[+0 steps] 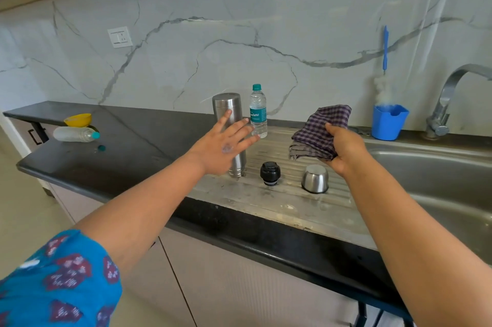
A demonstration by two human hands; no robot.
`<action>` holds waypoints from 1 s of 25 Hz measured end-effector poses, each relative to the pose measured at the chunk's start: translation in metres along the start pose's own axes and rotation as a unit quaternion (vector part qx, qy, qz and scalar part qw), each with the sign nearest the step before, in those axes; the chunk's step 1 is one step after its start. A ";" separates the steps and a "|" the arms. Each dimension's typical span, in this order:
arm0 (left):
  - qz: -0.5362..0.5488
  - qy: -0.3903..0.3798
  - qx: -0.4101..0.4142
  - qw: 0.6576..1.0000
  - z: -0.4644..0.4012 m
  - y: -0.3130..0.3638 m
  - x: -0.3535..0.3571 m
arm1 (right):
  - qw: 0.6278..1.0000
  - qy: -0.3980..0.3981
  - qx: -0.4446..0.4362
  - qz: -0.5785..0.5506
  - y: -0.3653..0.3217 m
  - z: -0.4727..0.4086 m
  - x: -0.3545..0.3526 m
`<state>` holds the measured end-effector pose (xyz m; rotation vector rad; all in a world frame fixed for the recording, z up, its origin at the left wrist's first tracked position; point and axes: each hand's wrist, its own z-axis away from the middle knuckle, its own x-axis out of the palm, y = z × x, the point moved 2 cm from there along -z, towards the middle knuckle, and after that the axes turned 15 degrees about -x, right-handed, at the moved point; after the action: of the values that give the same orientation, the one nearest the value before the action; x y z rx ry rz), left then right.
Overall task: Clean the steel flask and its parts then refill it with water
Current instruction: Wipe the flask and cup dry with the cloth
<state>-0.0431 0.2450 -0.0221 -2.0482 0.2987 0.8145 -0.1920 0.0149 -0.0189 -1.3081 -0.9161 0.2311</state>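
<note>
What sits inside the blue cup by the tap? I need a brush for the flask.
A bottle brush stands in the blue cup: blue handle and white bristles rise above the rim. Its lower end and anything else inside are hidden by the wall.

Upright steel flask [227, 113], black stopper [270, 173], inverted steel cup [315, 179] on drainboard [292, 209]

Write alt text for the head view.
A person's open left hand reaches to an upright steel flask on the sink drainboard, while the right hand grips a checked cloth. The black stopper and steel cup sit nearby.
</note>
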 end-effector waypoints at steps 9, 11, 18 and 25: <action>0.509 -0.193 -0.324 0.773 -0.008 0.112 0.010 | 0.999 0.028 -0.043 0.009 -0.015 0.002 -0.037; 0.500 -0.220 -0.365 0.754 -0.013 0.115 0.022 | 0.998 0.038 -0.052 0.004 -0.020 0.003 -0.050; 0.626 -0.141 -0.484 0.595 -0.015 0.107 -0.017 | 0.998 0.048 -0.040 0.001 -0.039 0.004 -0.120; 0.892 -0.186 -0.331 0.244 -0.085 0.204 -0.111 | 0.988 0.116 -0.094 0.045 -0.072 -0.002 -0.216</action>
<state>-0.1900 0.0479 -0.0502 -0.8088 2.5838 3.0036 -0.3537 -0.1419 -0.0509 -1.5188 -0.6935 0.0604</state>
